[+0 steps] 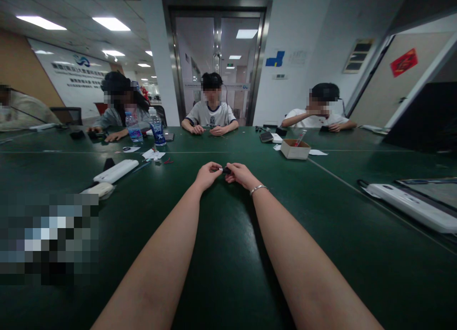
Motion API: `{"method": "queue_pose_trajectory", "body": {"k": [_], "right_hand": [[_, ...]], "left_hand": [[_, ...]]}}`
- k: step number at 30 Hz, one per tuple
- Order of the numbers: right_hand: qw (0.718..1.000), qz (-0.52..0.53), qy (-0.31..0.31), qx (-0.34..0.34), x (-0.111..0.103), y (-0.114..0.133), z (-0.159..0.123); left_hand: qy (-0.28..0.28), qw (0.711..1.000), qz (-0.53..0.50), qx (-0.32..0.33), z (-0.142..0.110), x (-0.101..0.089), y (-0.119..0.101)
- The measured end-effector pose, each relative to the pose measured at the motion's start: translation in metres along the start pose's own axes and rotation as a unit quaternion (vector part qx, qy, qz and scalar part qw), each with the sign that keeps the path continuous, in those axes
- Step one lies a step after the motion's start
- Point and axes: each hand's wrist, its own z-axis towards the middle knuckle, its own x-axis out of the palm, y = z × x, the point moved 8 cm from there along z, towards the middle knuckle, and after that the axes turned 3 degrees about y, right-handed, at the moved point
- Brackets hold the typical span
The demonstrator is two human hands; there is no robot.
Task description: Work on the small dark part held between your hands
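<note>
Over the green table, both my arms reach forward and the hands meet in front of me. Between them is a small black object with a whitish bit at its left end; its kind is too small to make out. My right hand, with a silver bracelet at the wrist, has its fingers closed around the black part. My left hand pinches at the whitish end, thumb and fingertips together. The fingers partly hide the object.
A white power bank lies to the left, with paper scraps and two bottles beyond. A cardboard box stands ahead right. Another white device is at right. Several people sit around the table.
</note>
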Motion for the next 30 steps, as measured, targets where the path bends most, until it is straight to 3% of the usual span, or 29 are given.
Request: {"method": "queue_pose_trajectory", "body": {"k": [7,13,18,24,30], "right_hand": [[0.996,0.082,0.024,-0.035,-0.0012,0.0052,-0.0039],[0.999,-0.018,0.028,-0.019,0.0027,0.0017,0.0005],[0.997,0.066,0.037,-0.021,-0.0003,0.0030,-0.0039],[0.999,0.007,0.040,-0.007,0.0018,0.0020,-0.0032],[0.996,0.075,0.046,-0.007,0.0005,0.0021,-0.0051]], "left_hand": [[-0.007,1.000,-0.016,-0.005,0.0016,0.0002,0.0037],[-0.006,1.000,-0.017,-0.002,0.0020,-0.0005,0.0036],[-0.007,1.000,-0.007,-0.004,0.0025,-0.0014,0.0060],[-0.010,1.000,-0.001,-0.007,0.0023,-0.0023,0.0061],[-0.010,1.000,-0.006,-0.005,0.0010,-0.0019,0.0019]]}}
